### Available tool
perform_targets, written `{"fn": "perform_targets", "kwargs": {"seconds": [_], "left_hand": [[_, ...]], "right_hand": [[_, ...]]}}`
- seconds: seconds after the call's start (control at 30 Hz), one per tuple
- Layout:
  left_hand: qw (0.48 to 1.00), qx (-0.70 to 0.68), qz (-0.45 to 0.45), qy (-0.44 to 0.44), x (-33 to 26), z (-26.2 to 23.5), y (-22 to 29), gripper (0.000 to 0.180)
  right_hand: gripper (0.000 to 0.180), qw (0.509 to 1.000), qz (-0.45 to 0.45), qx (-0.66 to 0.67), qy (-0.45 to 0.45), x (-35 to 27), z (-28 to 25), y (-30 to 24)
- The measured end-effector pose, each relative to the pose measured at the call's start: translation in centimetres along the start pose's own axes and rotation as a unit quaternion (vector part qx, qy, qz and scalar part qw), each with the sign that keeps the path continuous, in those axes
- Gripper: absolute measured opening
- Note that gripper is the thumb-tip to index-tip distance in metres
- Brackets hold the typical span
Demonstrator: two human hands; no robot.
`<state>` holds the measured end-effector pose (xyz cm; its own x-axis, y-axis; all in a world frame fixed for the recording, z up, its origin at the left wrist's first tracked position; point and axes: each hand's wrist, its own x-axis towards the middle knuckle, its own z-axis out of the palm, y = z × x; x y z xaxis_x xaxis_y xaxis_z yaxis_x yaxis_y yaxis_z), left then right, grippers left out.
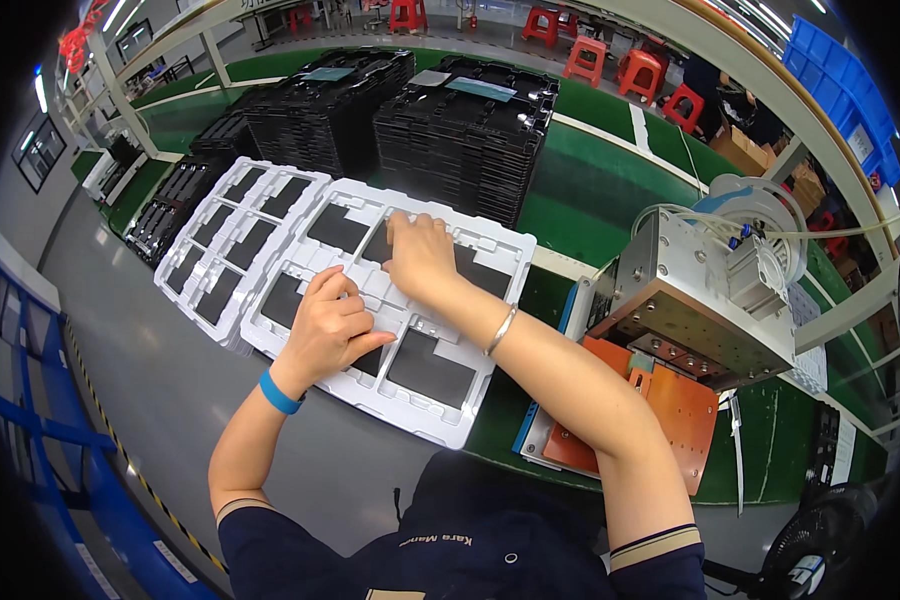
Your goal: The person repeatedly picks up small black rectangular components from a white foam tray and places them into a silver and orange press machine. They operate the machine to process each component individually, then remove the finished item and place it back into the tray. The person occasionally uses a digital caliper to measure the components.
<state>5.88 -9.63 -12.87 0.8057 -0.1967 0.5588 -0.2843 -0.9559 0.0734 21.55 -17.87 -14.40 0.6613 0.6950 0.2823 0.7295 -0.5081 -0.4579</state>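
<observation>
A white moulded tray [370, 402] lies in front of me with dark flat panels in its pockets, such as the panel [432, 368] at the near right. My right hand [422, 258] reaches to the tray's far middle pocket, its bent fingers pointing down at the dark panel [378, 246] there. The fingertips and whatever they grip are hidden. Over the near left part of the tray, my left hand [332, 322] has loosely bent fingers, the thumb held apart. I see nothing in it. Another dark panel [282, 299] lies beside it.
A second white tray [232, 322] with dark panels adjoins on the left. Tall stacks of black trays [460, 150] stand behind. At the right is a metal machine [660, 290] over an orange plate [692, 415]; a black fan [820, 545] stands at the lower right.
</observation>
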Motion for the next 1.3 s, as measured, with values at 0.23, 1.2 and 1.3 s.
{"fn": "perform_targets", "kwargs": {"seconds": [0.23,1.2,1.3], "left_hand": [[0.999,0.029,0.020,0.002,0.4,0.0,0.0,0.035],[0.894,-0.254,0.319,-0.184,13.1,6.1,19.3,0.071],[0.881,-0.280,0.311,-0.220,12.9,6.8,19.4,0.073]], "right_hand": [[0.025,0.968,-0.091,0.225,0.065,0.2,-4.8,1.6],[0.017,0.993,0.011,-0.013,0.119,-27.0,-23.6,14.8],[0.024,0.994,-0.008,-0.043,0.101,-26.7,-22.7,14.9]]}}
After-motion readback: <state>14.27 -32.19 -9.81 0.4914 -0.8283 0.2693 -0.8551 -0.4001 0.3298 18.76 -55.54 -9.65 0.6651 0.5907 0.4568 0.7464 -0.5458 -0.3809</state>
